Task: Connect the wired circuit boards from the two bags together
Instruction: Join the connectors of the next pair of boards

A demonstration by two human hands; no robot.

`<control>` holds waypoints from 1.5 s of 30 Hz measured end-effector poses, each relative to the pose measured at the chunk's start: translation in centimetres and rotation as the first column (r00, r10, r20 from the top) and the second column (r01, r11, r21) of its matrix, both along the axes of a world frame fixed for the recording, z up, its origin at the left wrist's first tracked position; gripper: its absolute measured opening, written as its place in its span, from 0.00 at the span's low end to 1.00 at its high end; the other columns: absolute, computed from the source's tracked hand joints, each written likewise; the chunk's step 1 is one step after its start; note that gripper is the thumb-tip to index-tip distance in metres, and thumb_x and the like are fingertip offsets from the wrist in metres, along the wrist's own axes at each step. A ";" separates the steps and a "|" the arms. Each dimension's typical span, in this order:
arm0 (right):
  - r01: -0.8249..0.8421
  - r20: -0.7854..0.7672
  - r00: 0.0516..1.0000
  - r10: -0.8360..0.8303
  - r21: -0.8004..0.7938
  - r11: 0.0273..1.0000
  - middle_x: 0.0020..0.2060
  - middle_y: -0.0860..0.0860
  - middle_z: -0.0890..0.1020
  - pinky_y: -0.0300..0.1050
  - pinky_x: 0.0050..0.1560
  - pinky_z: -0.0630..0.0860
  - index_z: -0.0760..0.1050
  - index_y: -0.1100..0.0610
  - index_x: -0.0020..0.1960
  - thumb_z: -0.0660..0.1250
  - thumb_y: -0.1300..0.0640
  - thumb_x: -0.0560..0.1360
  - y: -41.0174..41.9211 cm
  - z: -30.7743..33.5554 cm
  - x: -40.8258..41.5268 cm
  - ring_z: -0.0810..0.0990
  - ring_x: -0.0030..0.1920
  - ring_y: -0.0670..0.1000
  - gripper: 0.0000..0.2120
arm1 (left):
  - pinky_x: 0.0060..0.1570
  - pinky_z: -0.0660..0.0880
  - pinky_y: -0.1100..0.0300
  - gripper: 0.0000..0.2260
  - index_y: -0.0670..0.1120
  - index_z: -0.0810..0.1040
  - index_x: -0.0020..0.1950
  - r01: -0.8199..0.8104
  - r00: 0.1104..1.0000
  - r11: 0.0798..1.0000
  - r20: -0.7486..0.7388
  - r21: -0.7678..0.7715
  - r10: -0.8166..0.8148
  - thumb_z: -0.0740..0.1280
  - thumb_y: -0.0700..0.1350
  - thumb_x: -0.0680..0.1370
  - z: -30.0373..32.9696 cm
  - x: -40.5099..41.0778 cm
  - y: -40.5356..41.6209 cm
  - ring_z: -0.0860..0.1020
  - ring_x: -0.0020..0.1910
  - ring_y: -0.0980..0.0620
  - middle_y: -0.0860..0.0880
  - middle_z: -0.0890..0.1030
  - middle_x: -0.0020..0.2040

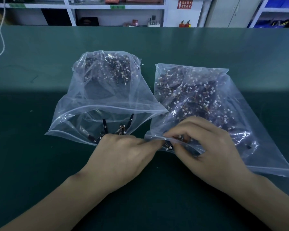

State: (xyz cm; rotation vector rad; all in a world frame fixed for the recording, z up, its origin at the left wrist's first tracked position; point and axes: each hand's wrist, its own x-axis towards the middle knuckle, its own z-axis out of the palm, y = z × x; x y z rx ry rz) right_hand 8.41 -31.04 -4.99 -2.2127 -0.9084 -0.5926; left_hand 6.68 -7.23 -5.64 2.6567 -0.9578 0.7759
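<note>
Where both hands [165, 147] pinch: right bag's mouth [157, 138].

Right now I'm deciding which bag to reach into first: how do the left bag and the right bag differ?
The left bag has its mouth gaping wide open toward the person; the right bag has its mouth nearly flat, with the left hand and right hand both pinching its edge. The left bag bulges upward at the far end; the right bag lies flatter. Both are clear zip bags of dark wired boards on the green table.
</note>
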 end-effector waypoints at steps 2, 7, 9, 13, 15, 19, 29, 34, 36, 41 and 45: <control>0.010 -0.026 1.000 -0.010 -0.005 1.000 0.46 0.45 0.82 0.43 0.45 0.78 0.86 0.55 0.53 0.74 0.68 0.75 0.0 0.0 0.0 0.79 0.44 0.45 0.11 | 0.26 0.74 0.57 0.06 0.53 0.88 0.56 0.040 0.997 0.989 -0.060 -0.146 -0.050 0.73 0.46 0.82 0.2 -0.2 0.1 0.78 0.29 0.55 0.57 0.81 0.33; 0.024 -0.088 0.996 -0.025 -0.012 1.000 0.46 0.44 0.81 0.43 0.43 0.77 0.85 0.52 0.54 0.75 0.67 0.76 -0.4 -0.2 0.1 0.79 0.43 0.46 0.12 | 0.26 0.68 0.59 0.13 0.51 0.77 0.43 -0.182 0.979 0.948 -0.140 -0.262 0.149 0.62 0.54 0.84 0.8 -0.1 1.8 0.69 0.26 0.56 0.56 0.70 0.28; 0.025 -0.100 0.995 -0.025 -0.010 1.000 0.46 0.44 0.80 0.42 0.43 0.78 0.85 0.51 0.55 0.74 0.66 0.76 -0.4 -0.2 0.0 0.80 0.44 0.46 0.12 | 0.27 0.66 0.60 0.11 0.52 0.75 0.45 -0.294 0.953 0.931 -0.137 -0.217 0.269 0.63 0.55 0.84 0.9 0.2 2.7 0.69 0.26 0.57 0.56 0.68 0.28; 0.026 -0.100 0.995 -0.027 -0.010 1.000 0.46 0.43 0.80 0.43 0.43 0.78 0.85 0.51 0.55 0.74 0.65 0.76 -0.4 -0.4 0.1 0.80 0.44 0.47 0.12 | 0.31 0.69 0.57 0.05 0.53 0.79 0.54 -0.409 0.906 0.897 -0.192 -0.167 0.377 0.68 0.53 0.81 0.9 0.9 3.9 0.71 0.28 0.52 0.57 0.67 0.29; 0.023 -0.104 0.994 -0.023 -0.007 1.000 0.47 0.43 0.80 0.43 0.44 0.78 0.85 0.51 0.55 0.73 0.63 0.76 -0.4 -0.4 0.2 0.80 0.44 0.47 0.11 | 0.31 0.72 0.56 0.06 0.54 0.81 0.54 -0.425 0.895 0.893 -0.213 -0.146 0.391 0.69 0.54 0.80 1.0 1.1 4.2 0.72 0.29 0.51 0.58 0.67 0.29; 0.022 -0.100 0.995 -0.023 -0.010 1.000 0.47 0.43 0.80 0.42 0.44 0.78 0.85 0.50 0.55 0.72 0.63 0.76 -0.5 -0.5 0.2 0.80 0.44 0.46 0.11 | 0.31 0.72 0.59 0.07 0.58 0.80 0.42 -0.438 0.884 0.889 -0.241 -0.131 0.400 0.74 0.56 0.78 1.1 1.1 4.6 0.73 0.31 0.56 0.59 0.69 0.30; 0.004 -0.101 0.995 -0.007 -0.029 1.000 0.47 0.43 0.80 0.45 0.46 0.79 0.84 0.51 0.55 0.75 0.55 0.75 -0.3 -0.2 0.1 0.79 0.44 0.46 0.08 | 0.29 0.75 0.52 0.06 0.54 0.84 0.42 -0.363 0.931 0.888 -0.073 -0.282 0.358 0.75 0.47 0.79 0.9 1.4 4.8 0.74 0.29 0.51 0.55 0.72 0.29; 0.003 -0.106 0.994 -0.003 0.004 1.000 0.49 0.41 0.80 0.41 0.49 0.77 0.81 0.50 0.64 0.71 0.45 0.80 -0.3 0.1 -0.4 0.80 0.47 0.46 0.15 | 0.34 0.71 0.60 0.04 0.51 0.88 0.47 -0.125 0.992 0.896 -0.052 -0.427 0.113 0.75 0.47 0.81 0.9 0.6 3.5 0.73 0.36 0.64 0.59 0.77 0.41; 0.013 -0.101 0.995 -0.010 0.025 1.000 0.51 0.41 0.81 0.39 0.49 0.77 0.81 0.49 0.68 0.69 0.46 0.82 -0.3 0.1 -0.3 0.80 0.47 0.46 0.16 | 0.35 0.72 0.61 0.04 0.50 0.88 0.49 -0.018 0.997 0.903 -0.073 -0.430 -0.015 0.74 0.47 0.82 0.8 0.3 2.9 0.75 0.38 0.64 0.58 0.80 0.48; -0.034 0.002 0.999 0.034 0.033 0.999 0.52 0.43 0.82 0.35 0.54 0.74 0.85 0.56 0.60 0.73 0.54 0.82 -0.1 -0.2 0.2 0.79 0.51 0.38 0.09 | 0.37 0.79 0.54 0.06 0.47 0.87 0.51 0.102 0.980 0.903 -0.113 -0.418 -0.163 0.72 0.47 0.84 0.4 -0.4 1.8 0.83 0.40 0.55 0.58 0.85 0.47; -0.095 0.026 0.995 0.094 0.059 0.994 0.48 0.45 0.83 0.38 0.52 0.75 0.87 0.58 0.51 0.75 0.55 0.80 0.0 -0.2 0.3 0.80 0.49 0.42 0.06 | 0.37 0.78 0.56 0.06 0.49 0.87 0.52 0.085 0.976 0.903 -0.148 -0.422 -0.161 0.71 0.48 0.84 0.4 -0.7 1.6 0.81 0.38 0.56 0.57 0.84 0.43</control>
